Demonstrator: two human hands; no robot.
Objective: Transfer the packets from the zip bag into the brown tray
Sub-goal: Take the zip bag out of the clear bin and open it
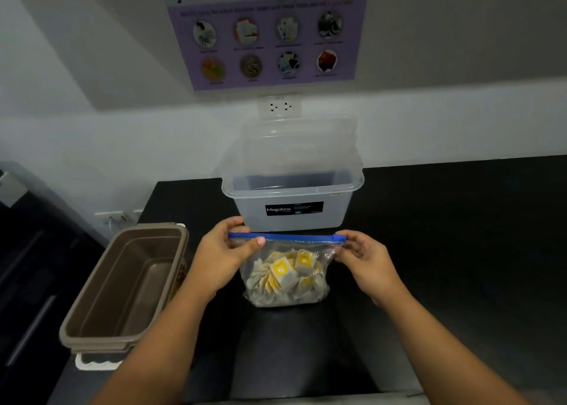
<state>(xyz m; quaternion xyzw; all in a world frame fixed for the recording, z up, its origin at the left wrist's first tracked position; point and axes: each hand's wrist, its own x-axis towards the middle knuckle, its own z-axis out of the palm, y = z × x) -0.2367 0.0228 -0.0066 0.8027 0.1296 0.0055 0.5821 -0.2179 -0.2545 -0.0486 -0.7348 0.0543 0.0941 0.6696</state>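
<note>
A clear zip bag (287, 285) with a blue zip strip along its top stands upright on the black counter. It holds several white and yellow packets (283, 271). My left hand (224, 251) pinches the left end of the strip. At the right end my right hand (360, 252) pinches the bag beside the blue slider. The strip looks closed along its length. An empty brown tray (92, 321) sits to the left of the bag, overhanging the counter's left edge.
A clear plastic storage box (291, 214) with a black label stands just behind the bag, its lid leaning against the wall. A wall socket (279, 106) and a poster are above it. Black counter (460, 251) stretches to the right.
</note>
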